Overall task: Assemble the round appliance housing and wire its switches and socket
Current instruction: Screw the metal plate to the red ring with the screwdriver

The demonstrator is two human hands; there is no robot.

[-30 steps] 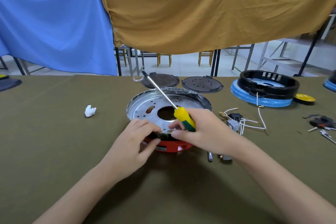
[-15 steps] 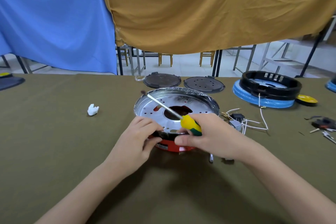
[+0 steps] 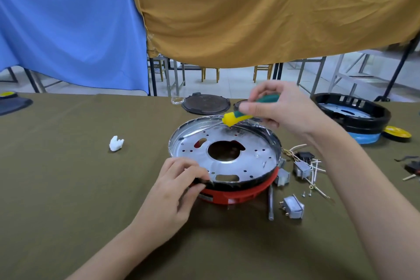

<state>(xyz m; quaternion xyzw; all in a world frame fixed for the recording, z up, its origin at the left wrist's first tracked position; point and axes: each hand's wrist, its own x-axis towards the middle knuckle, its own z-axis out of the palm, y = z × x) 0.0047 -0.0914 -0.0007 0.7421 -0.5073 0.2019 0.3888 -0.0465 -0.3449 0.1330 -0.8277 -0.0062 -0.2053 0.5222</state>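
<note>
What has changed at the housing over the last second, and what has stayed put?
The right hand has lifted away from the near rim, carrying the screwdriver up over the far side of the silver pan; its shaft now points left and down toward the pan. The left hand still pinches the near rim. The red base, loose switches and wires haven't moved.
</note>
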